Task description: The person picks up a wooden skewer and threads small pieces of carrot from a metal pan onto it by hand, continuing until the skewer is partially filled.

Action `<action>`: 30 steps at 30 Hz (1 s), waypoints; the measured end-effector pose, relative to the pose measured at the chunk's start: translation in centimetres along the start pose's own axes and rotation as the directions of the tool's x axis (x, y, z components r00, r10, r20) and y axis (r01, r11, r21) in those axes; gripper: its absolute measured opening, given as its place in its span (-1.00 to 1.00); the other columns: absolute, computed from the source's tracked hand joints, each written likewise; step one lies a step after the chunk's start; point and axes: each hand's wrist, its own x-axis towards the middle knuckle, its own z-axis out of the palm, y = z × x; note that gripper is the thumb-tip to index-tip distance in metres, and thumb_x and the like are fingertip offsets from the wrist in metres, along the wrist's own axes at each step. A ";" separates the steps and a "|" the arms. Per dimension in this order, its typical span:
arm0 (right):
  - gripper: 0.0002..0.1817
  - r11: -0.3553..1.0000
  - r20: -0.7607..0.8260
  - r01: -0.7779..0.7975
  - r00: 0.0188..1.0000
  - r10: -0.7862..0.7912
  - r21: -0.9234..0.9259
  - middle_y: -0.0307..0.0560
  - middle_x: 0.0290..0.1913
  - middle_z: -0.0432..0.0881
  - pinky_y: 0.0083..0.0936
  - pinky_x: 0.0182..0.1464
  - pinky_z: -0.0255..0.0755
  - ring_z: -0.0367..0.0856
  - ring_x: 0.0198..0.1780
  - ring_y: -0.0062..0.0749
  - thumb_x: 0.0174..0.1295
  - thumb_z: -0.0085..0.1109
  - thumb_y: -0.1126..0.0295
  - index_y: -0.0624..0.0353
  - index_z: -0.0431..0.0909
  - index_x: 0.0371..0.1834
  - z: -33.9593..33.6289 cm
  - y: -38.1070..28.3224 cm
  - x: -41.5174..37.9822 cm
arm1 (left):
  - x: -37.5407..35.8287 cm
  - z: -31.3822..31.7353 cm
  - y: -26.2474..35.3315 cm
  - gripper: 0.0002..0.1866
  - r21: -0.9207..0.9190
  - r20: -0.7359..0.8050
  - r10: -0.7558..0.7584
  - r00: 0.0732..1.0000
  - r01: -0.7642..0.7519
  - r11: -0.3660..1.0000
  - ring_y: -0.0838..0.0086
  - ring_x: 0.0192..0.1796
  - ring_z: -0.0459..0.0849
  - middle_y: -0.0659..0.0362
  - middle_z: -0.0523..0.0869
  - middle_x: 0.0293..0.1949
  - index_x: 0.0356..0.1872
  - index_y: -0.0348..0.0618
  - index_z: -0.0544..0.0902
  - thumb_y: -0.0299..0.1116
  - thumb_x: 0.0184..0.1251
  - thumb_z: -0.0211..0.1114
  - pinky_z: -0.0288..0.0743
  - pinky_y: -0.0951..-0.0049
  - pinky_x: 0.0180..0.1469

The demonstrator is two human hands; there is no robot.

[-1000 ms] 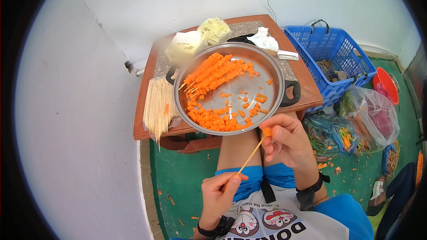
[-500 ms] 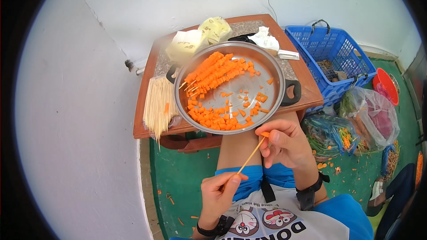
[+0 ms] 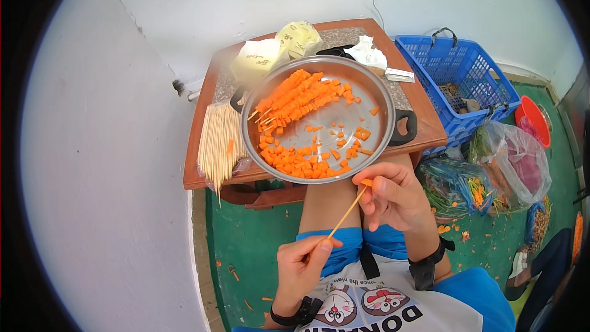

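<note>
Between thumb and fingers, my left hand pinches the lower end of a wooden skewer, which slants up to the right. At its tip is a small carrot piece, pinched by my right hand. Just beyond my hands, a round metal pan overhangs the near edge of the table. Several carrot skewers lie together in its upper left, and loose carrot pieces are spread along its near side. A bundle of bare skewers rests left of the pan, with an orange bit on top.
The wooden table also carries yellow paper bags and white tissue. To the right on the green floor are a blue crate, a red basin and plastic bags. Another person's leg shows at lower right.
Almost nothing differs. Both hands keep their pinch on the skewer and carrot piece, and the view has shifted very slightly.
</note>
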 end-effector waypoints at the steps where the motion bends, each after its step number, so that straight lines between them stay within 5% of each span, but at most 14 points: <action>1: -0.73 1.000 0.004 0.001 1.000 -0.001 0.002 -0.01 -0.44 0.50 -0.60 -0.56 0.55 0.50 -0.44 -0.53 0.10 -0.07 0.49 0.46 0.37 -0.17 0.0 0.0 0.0 | 0.0 0.0 0.0 -0.85 -0.004 0.001 0.000 1.000 0.000 1.000 0.81 -0.74 0.17 0.35 0.36 -0.80 -0.49 -0.34 0.58 -0.48 0.11 0.07 -0.06 0.75 -0.72; 7: -0.78 0.951 -0.027 0.039 0.998 -0.050 -0.307 -0.01 -0.45 0.50 -0.62 -0.57 0.53 0.51 -0.45 -0.52 0.05 0.00 0.53 0.43 0.44 -0.24 0.4 -0.8 -0.4 | 0.0 -0.3 -0.1 -0.85 0.000 0.059 0.010 0.998 -0.010 1.000 0.81 -0.75 0.16 0.36 0.34 -0.81 -0.50 -0.34 0.58 -0.48 0.11 0.07 -0.07 0.74 -0.73; 11: -0.79 0.953 0.011 0.029 1.000 -0.027 -0.300 -0.01 -0.45 0.50 -0.63 -0.55 0.53 0.52 -0.46 -0.50 0.01 0.03 0.57 0.43 0.46 -0.25 0.2 -1.0 -0.6 | 0.0 -0.5 0.2 -0.83 -0.044 0.116 -0.035 0.993 0.040 0.998 0.80 -0.72 0.18 0.34 0.33 -0.80 -0.49 -0.35 0.57 -0.46 0.12 0.06 -0.05 0.73 -0.71; 16: -0.77 0.933 0.028 0.077 0.997 -0.072 -0.351 0.01 -0.42 0.49 -0.65 -0.48 0.53 0.54 -0.49 -0.45 -0.07 0.07 0.67 0.43 0.47 -0.27 0.3 -1.1 -0.6 | 0.0 -0.8 0.7 -0.78 -0.212 0.227 -0.226 0.947 0.275 0.938 0.74 -0.68 0.21 0.30 0.32 -0.78 -0.51 -0.41 0.54 -0.43 0.15 0.03 0.00 0.73 -0.65; 23: -0.77 0.902 0.150 0.117 0.987 -0.059 -0.416 0.05 -0.45 0.52 -0.67 -0.47 0.49 0.55 -0.48 -0.44 -0.13 0.11 0.71 0.43 0.49 -0.31 0.3 -2.0 -0.8 | 0.1 -1.3 0.5 -0.77 -0.281 0.345 -0.246 0.906 0.350 0.894 0.73 -0.70 0.19 0.30 0.31 -0.79 -0.52 -0.43 0.53 -0.43 0.15 0.02 -0.01 0.71 -0.66; 26: -0.77 0.885 0.176 0.136 0.982 -0.062 -0.445 0.06 -0.46 0.54 -0.68 -0.46 0.47 0.55 -0.48 -0.43 -0.13 0.11 0.71 0.43 0.50 -0.32 0.5 -2.1 -0.9 | 0.2 -1.3 0.6 -0.78 -0.276 0.365 -0.171 0.915 0.282 0.919 0.73 -0.69 0.22 0.29 0.34 -0.78 -0.51 -0.42 0.55 -0.43 0.14 0.04 0.01 0.72 -0.67; 30: -0.78 0.869 0.114 0.097 0.992 -0.047 -0.484 0.06 -0.46 0.54 -0.69 -0.45 0.48 0.55 -0.48 -0.44 -0.13 0.12 0.69 0.42 0.50 -0.32 0.6 -2.2 -1.0 | 0.3 -1.1 0.8 -0.80 -0.033 0.210 -0.031 0.977 0.039 0.999 0.73 -0.69 0.27 0.27 0.42 -0.74 -0.50 -0.38 0.58 -0.43 0.11 0.07 0.06 0.74 -0.67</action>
